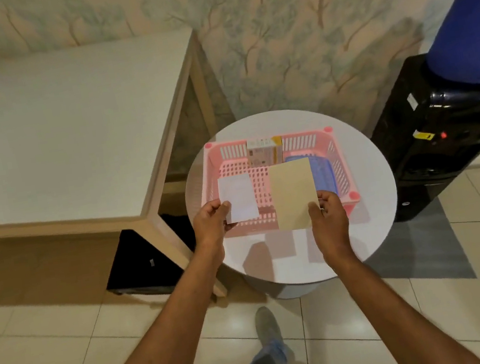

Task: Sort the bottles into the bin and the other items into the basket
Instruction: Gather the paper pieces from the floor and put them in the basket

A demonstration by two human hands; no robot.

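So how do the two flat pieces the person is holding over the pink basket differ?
The white card in the left hand is clearly smaller than the tan card in the right hand. The white card is pale and bluish, the tan card beige. The tan card reaches further toward the near rim of the basket. Both are plain rectangles, pinched at a lower corner above the basket.

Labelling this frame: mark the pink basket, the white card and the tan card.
pink basket (337, 155), head view, right wall.
white card (238, 196), head view, card's middle.
tan card (293, 193), head view, card's middle.

Basket (337, 162) on round table (375, 222); box (265, 152) inside.
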